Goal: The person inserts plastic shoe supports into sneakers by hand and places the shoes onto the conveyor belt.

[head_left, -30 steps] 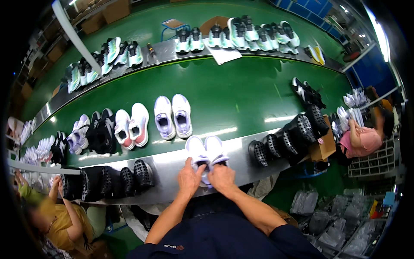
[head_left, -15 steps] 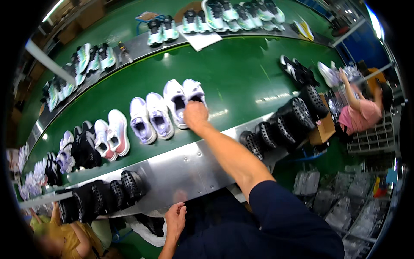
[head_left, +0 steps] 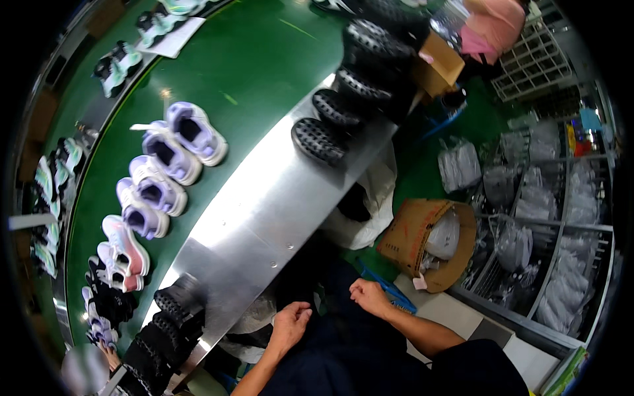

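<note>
Both of my hands are near my lap, off the metal ledge. My left hand has loosely curled fingers with nothing seen in them. Beside the ledge on the right, my right hand is closed in a loose fist, also with nothing visible in it. On the green belt stand two pairs of lavender-and-white sneakers: the farther pair and the nearer pair. White-and-pink sneakers stand nearer still. No shoe touches either hand.
Black studded objects line the metal ledge at the far end, with more at the near left. A cardboard box holding plastic bags and a metal rack of clear-wrapped items stand right. A person in pink works far right.
The view has swung to the right. My right hand has left the sneaker on the belt and come back near my lap. My left hand stays low by my body.
</note>
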Demonstrator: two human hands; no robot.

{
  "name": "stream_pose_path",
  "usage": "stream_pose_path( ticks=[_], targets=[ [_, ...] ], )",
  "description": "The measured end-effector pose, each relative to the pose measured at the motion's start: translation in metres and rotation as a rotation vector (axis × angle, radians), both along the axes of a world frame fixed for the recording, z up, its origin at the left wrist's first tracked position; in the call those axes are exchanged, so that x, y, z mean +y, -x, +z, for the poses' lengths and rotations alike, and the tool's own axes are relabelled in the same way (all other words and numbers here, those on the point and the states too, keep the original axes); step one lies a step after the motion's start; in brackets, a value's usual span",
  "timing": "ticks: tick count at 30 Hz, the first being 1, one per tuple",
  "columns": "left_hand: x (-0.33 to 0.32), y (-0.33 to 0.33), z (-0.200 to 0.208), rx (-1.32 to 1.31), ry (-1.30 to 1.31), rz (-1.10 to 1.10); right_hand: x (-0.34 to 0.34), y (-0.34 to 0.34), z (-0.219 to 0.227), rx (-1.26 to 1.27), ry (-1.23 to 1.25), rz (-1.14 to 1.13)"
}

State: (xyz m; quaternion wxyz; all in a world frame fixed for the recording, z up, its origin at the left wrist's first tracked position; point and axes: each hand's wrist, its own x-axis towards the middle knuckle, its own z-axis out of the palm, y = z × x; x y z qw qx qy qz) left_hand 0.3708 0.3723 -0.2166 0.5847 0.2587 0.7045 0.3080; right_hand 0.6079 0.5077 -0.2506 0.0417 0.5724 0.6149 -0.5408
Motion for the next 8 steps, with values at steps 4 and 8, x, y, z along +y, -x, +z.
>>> stream_pose_path(
  ticks=[4, 8],
  targets=[
    [0.018, -0.024, -0.025, -0.008, 0.09, -0.28, 0.006, -0.057, -0.085, -0.07, 0.117, -0.281],
    [0.052, -0.05, -0.069, 0.005, 0.221, -0.39, 0.035, -0.085, -0.175, -0.161, 0.118, -0.594]
  ],
)
